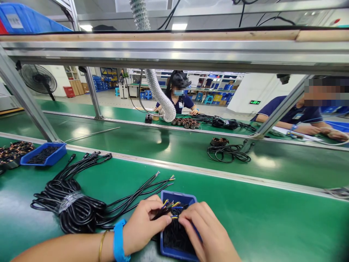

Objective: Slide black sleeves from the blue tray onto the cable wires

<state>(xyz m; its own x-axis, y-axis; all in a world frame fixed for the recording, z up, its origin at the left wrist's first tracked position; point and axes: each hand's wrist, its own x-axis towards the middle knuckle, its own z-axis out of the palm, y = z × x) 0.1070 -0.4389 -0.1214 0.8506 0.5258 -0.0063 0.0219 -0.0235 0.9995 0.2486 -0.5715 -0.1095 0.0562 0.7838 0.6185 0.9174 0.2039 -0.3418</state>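
My left hand (145, 220), with a blue wristband, is closed around several black cable ends whose coloured wires (174, 204) stick out past the fingers. Close beside it, my right hand (205, 229) pinches at the tip of one wire end; whether a small black piece is between those fingers is hidden. Both hands are over a blue bin (178, 251) full of short black tubes (174, 236). To the left lies a bundle of black cables (72, 203), tied with clear wrap, some of its stripped ends pointing right.
At the left stand a second blue bin (58, 150) of black pieces and several copper-wound coils (16, 153). A metal rail (152, 163) crosses behind the bench. Beyond it lie a coiled cable (229, 153) and two coils (219, 141). Two people sit opposite; a silver duct (163, 103) hangs down.
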